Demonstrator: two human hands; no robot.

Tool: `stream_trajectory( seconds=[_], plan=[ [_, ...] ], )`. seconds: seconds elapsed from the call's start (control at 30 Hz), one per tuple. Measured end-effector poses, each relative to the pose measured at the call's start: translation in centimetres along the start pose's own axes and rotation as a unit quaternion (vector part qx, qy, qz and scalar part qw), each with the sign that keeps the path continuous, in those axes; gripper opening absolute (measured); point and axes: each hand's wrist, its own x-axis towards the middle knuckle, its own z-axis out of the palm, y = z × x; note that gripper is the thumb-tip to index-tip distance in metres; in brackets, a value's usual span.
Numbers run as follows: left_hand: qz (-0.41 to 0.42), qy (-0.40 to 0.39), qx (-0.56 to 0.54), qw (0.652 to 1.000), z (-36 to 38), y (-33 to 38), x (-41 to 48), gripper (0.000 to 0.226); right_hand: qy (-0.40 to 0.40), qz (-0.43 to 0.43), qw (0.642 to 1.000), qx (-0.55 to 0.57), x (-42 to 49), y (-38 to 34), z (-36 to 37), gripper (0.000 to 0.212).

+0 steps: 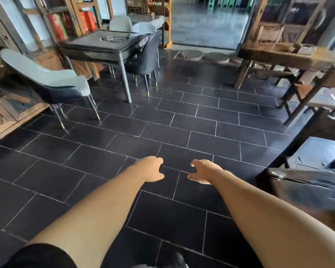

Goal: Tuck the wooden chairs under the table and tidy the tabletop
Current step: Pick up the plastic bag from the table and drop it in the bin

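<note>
- Nearest to me, a black sleeve [41, 256] covers my left upper arm, and both bare forearms reach forward over the dark tiled floor [162, 122].
- My left hand [153, 169] and right hand [201, 171] hang side by side, near each other but apart, thumbs pointing inward.
- Both hands have loosely curled fingers and hold nothing; they touch neither each other nor any furniture.
- At my lower right, a dark wooden surface [307, 188] juts into view, too blurred for me to tell what it belongs to.
- Further off on the right stands the wooden bench [286, 58], with a pale, blurred object [306, 49] on its top.
- One wooden chair [317, 99] stands just beside that bench on the near side, its seat out in plain sight and not under the top.
- Well apart from my hands, at upper left, a grey bench [97, 45] carries some cables [114, 38], with dark chairs [143, 59] pushed against it.
- One grey-and-black upholstered chair [46, 82] stands by itself at the left, in front of wooden shelves [72, 16] with red books [55, 26].
- Two round stone slabs [193, 55] lie on the floor at the far doorway.
</note>
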Motion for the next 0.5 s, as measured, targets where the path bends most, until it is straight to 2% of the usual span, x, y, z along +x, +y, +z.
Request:
stream_trajectory(
  seconds=[0.27,0.5],
  plan=[
    [0.106,-0.034,0.066,0.992,-4.3,6.6,13.6,0.053,0.020,0.104,0.992,0.072,4.2,10.0,-2.9,0.059],
    [0.244,-0.057,0.138,0.958,-7.3,14.7,25.0,0.056,0.048,0.225,0.962,0.145,5.9,18.3,-4.3,0.056]
  ],
)
